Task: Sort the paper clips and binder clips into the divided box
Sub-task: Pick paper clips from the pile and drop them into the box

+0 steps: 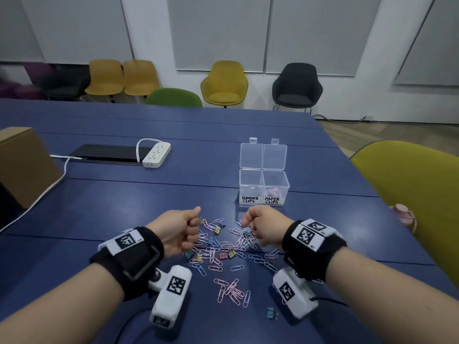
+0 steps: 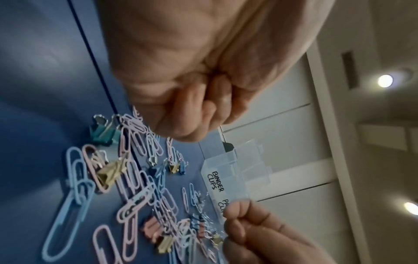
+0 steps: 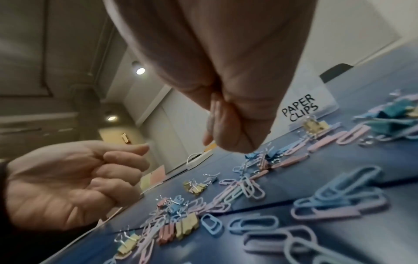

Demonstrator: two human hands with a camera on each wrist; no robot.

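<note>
Pastel paper clips and small binder clips lie mixed in a pile on the blue table. Over its left side hovers my left hand, fingers curled into the palm, with nothing visible in it. My right hand is over the pile's right side. Its fingertips point down, and a pink paper clip is pinched between thumb and finger just above a blue binder clip. The clear divided box stands open behind the pile. Its "paper clips" side holds pink clips, while the "binder clips" side looks empty.
More pink paper clips and a teal binder clip lie nearer to me. A white power strip, a black pad and a cardboard box are at the left. A pink object and a yellow-green chair are at the right.
</note>
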